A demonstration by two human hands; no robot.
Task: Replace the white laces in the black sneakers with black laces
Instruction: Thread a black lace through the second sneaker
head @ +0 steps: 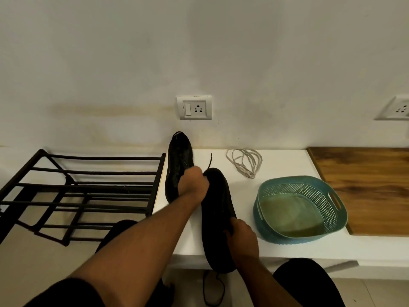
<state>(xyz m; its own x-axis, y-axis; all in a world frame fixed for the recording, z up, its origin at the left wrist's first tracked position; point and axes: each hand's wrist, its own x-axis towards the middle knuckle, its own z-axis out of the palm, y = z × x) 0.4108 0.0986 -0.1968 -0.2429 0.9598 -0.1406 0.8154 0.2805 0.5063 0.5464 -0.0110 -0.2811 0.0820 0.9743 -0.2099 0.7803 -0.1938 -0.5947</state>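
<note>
On the white table [276,247], the left hand [193,185] curls over the near black sneaker's [218,218] toe, fingers hidden, seemingly pinching the black lace [209,161]. The right hand [242,237] grips its heel. White laces [244,162] lie at 1 o'clock; the second sneaker [178,165] at 11.

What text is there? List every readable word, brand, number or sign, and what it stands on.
None can be read.
Sneakers: no logo or lettering shows on the black uppers.
Basket: no label visible.
Wall sockets: no markings legible; the right one is cut off at the frame edge.
Shoe rack, white laces, wooden board: no text.
</note>
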